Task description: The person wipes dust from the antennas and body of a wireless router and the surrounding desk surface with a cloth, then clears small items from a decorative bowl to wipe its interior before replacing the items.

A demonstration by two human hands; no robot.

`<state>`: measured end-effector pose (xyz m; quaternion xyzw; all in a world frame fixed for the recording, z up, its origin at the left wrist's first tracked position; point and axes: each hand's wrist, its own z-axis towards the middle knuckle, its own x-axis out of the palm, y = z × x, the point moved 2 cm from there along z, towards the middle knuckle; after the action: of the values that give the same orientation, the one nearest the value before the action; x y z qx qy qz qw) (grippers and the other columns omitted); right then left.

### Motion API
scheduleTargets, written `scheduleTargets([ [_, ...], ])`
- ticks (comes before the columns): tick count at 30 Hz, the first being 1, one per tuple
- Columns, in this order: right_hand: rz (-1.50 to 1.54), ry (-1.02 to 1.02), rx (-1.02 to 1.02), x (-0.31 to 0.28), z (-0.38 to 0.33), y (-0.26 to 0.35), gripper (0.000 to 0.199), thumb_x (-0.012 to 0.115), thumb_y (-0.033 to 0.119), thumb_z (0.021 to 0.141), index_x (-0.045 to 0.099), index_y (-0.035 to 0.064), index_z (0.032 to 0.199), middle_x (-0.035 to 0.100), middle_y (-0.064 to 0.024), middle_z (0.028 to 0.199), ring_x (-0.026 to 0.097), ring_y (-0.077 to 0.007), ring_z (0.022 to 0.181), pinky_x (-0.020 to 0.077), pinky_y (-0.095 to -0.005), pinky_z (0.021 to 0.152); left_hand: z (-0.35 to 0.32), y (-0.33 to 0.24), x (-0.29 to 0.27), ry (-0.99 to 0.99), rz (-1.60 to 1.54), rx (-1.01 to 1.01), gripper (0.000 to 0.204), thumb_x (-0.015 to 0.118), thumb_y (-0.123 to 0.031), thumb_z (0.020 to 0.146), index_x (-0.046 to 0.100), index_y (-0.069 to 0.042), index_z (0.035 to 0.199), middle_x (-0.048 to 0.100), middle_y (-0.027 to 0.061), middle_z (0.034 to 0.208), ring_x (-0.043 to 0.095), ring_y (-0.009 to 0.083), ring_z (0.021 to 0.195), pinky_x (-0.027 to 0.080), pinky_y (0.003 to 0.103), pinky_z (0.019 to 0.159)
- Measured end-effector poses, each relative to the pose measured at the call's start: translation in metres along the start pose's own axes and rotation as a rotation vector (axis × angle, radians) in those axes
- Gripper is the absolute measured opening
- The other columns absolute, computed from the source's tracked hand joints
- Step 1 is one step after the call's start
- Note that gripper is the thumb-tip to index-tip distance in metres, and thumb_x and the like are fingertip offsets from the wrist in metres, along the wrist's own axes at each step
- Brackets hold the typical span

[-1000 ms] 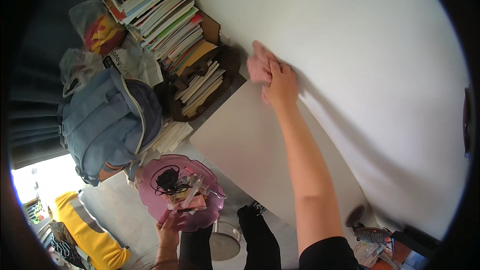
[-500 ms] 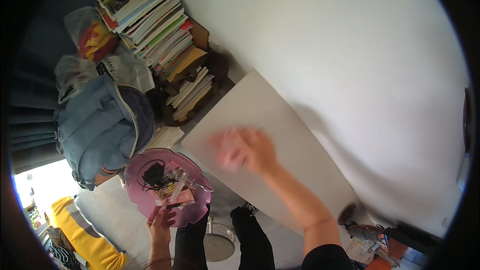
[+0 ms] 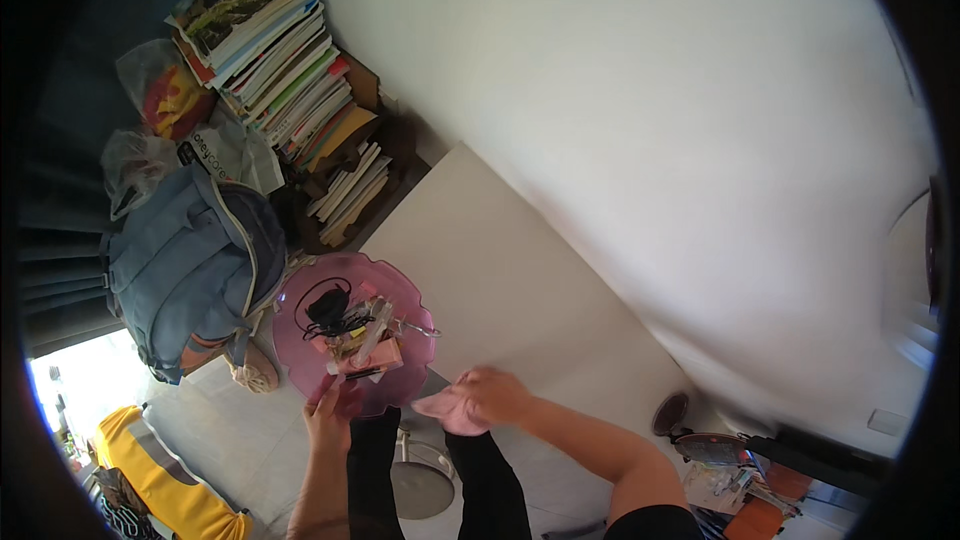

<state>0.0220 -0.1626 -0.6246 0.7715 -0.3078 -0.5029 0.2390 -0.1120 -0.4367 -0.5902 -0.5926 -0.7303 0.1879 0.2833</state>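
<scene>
My left hand (image 3: 328,418) grips the near rim of a translucent pink scalloped bowl (image 3: 293,335), its fingers closed on the edge. Inside the bowl lie a coiled black cable (image 3: 330,312), a pink packet (image 3: 388,354) and several small items, with a metal hook-like piece sticking out at the right. My right hand (image 3: 497,396) is closed around a crumpled pink cloth (image 3: 455,412). That cloth hangs just off the near edge of a pale tabletop (image 3: 500,250), above my right leg and apart from the bowl.
A tall stack of magazines and books (image 3: 275,70) rises at the far left, with plastic bags beside it. A blue-grey backpack (image 3: 185,265) sits left of the bowl. Below stands a round stool (image 3: 422,490). Cluttered items (image 3: 735,475) lie near the lower right, by the white wall.
My right hand has drawn the pink cloth back from the tabletop's middle to its near edge. The bowl in my left hand has shifted slightly up and right in the picture.
</scene>
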Motion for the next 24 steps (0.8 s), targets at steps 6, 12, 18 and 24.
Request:
scheduleTargets([
  [6, -0.208, -0.803, 0.207, -0.166, 0.059, -0.034, 0.021, 0.061, 0.014, 0.075, 0.064, 0.0167, 0.095, 0.061, -0.0086, 0.087, 0.058, -0.0329, 0.087, 0.0501, -0.0424, 0.071, -0.008, -0.002, 0.012, 0.004, -0.018, 0.012, 0.032, 0.056, -0.01, 0.088, 0.054, -0.003, 0.119, 0.066, 0.016, 0.095, 0.067, 0.0272, 0.078, 0.053, 0.032, 0.058],
  [12, -0.135, -0.256, 0.3, -0.047, 0.032, -0.083, 0.023, 0.064, 0.018, 0.07, 0.065, 0.0121, 0.092, 0.063, -0.0096, 0.093, 0.06, -0.0313, 0.091, 0.0497, -0.0416, 0.074, -0.001, 0.008, 0.017, 0.016, -0.031, 0.006, 0.033, 0.055, -0.012, 0.088, 0.052, -0.002, 0.119, 0.066, 0.0188, 0.095, 0.068, 0.0297, 0.078, 0.054, 0.032, 0.056],
  [18, -0.657, -1.025, -0.073, -0.255, -0.011, 0.05, 0.025, 0.063, 0.005, 0.071, 0.062, 0.0068, 0.096, 0.059, -0.0131, 0.094, 0.056, -0.0333, 0.086, 0.0467, -0.0429, 0.076, -0.013, 0.002, 0.021, -0.005, -0.065, 0.02, 0.032, 0.055, -0.008, 0.086, 0.055, -0.001, 0.117, 0.067, 0.0164, 0.093, 0.067, 0.026, 0.072, 0.054, 0.034, 0.054],
  [24, -1.309, -1.349, -0.15, -0.349, 0.05, 0.077, 0.026, 0.056, 0.028, 0.083, 0.065, 0.0177, 0.104, 0.049, -0.004, 0.13, 0.037, -0.0358, 0.121, 0.0295, -0.0549, 0.095, -0.015, 0.001, 0.022, -0.062, -0.094, 0.028, 0.033, 0.056, -0.008, 0.086, 0.054, 0.0, 0.118, 0.067, 0.0161, 0.091, 0.067, 0.0252, 0.072, 0.054, 0.034, 0.053],
])
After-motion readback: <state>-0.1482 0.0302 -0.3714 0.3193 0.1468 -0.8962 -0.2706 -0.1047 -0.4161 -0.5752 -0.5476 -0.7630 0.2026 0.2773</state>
